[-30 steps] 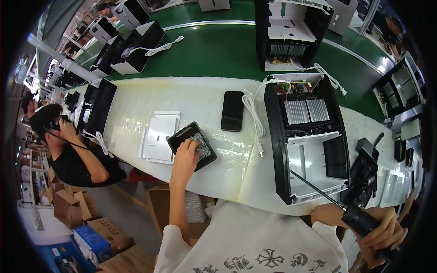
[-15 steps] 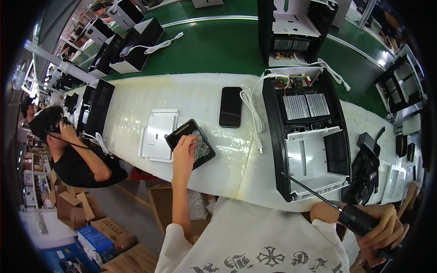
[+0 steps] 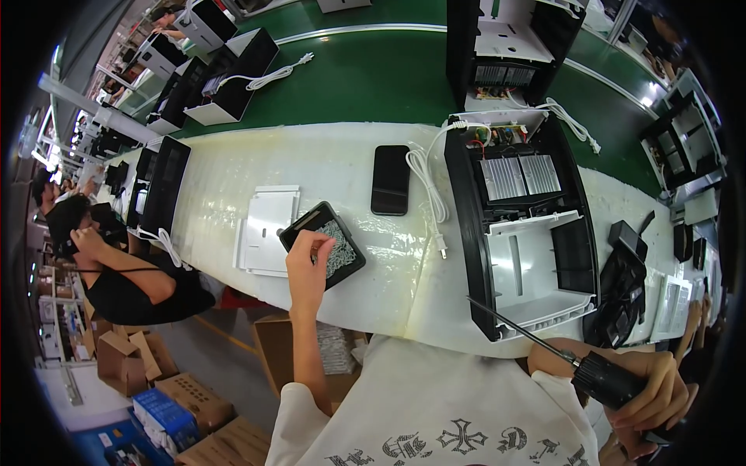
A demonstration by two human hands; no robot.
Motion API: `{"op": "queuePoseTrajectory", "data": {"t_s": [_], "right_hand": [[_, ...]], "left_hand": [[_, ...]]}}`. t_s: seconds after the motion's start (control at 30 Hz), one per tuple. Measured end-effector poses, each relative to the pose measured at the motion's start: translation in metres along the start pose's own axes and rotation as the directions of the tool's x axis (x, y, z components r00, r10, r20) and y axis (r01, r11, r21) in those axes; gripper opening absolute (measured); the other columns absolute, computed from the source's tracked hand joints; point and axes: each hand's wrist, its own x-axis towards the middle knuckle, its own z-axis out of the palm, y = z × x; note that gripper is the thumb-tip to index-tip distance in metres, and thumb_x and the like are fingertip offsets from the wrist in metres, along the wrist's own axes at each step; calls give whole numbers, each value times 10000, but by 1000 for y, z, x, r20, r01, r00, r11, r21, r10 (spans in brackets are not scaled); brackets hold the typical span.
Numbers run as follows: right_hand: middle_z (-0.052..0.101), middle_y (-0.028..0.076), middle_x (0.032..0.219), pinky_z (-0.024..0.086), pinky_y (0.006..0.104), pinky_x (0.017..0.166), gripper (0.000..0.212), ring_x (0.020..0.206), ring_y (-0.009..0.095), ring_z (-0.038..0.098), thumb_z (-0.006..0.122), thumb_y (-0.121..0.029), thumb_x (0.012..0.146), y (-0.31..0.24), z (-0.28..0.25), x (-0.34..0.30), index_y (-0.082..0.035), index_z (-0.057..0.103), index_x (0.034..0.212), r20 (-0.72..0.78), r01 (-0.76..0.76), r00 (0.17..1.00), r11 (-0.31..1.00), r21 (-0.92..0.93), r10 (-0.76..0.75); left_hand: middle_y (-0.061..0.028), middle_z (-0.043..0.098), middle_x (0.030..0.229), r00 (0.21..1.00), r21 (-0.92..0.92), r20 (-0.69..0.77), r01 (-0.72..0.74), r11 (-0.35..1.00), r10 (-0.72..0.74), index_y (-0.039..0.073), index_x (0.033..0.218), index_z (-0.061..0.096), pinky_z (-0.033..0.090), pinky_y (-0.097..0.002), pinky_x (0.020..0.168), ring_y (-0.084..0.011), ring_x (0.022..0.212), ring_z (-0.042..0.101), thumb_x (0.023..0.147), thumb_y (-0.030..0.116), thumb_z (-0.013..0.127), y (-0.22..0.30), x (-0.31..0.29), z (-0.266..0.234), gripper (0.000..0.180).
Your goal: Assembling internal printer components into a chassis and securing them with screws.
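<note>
Above a pale table (image 3: 225, 171), left hand (image 3: 308, 273) bends over the screw tray (image 3: 347, 269), grip unclear; right hand (image 3: 653, 394) clasps a screwdriver (image 3: 604, 379).

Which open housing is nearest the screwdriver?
The housing right of the phone, on the white table: the screwdriver overlaps its near end in view. The others sit farther off.

Counter (image 3: 388, 291), pale and glossy, bearing, left to right: a black casing (image 3: 165, 185); flat white panels (image 3: 272, 210); a black tray (image 3: 354, 267), overlapping the panels' edge in view; a black phone (image 3: 390, 180), lying flat; a bundled white cord (image 3: 437, 200), just beside an open black housing (image 3: 469, 233); a dark, indistinct bundle (image 3: 619, 291).
</note>
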Motion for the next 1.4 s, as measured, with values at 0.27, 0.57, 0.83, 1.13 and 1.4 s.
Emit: {"op": "queuePoseTrajectory", "data": {"t_s": [0.27,0.57,0.83,1.13,1.4], "right_hand": [[568,43,798,508,106,493,478,530,84,572,804,-125,640,-31,8,-4,-6,469,959,-109,257,943,894,-366,-315],[568,55,781,531,207,351,458,466,116,591,783,-80,672,-2,33,8,-7,455,984,-262,107,951,970,-217,-163],[571,58,723,550,238,346,403,423,133,587,794,-30,664,-3,35,20,-24,462,892,-247,87,956,959,-269,-156],[576,63,677,564,262,338,354,386,146,581,782,13,658,5,27,29,-41,459,794,62,-125,991,991,52,122],[600,72,583,544,250,334,246,373,159,586,806,9,712,-21,43,50,-97,588,666,131,-213,966,974,-79,222]], "left_hand": [[-64,626,773,995,-283,-65,48,958,-69,-44,875,602,482,-249,598,-111,663,588,878,-37,659,12,-2,0,58],[-113,628,749,883,-928,276,140,346,381,-60,805,661,442,-259,561,-164,667,571,777,-30,755,78,-41,51,103],[-113,651,747,812,-940,294,149,308,504,-37,795,668,432,-275,575,-180,658,588,718,62,834,99,-43,58,208],[-122,664,714,622,-808,360,-166,566,696,-37,829,706,459,-273,529,-192,625,620,699,263,821,117,-33,67,347],[-38,650,1187,403,-589,469,-521,618,786,53,1125,659,341,-545,1102,-288,1217,555,630,483,816,161,-42,98,674]]}}
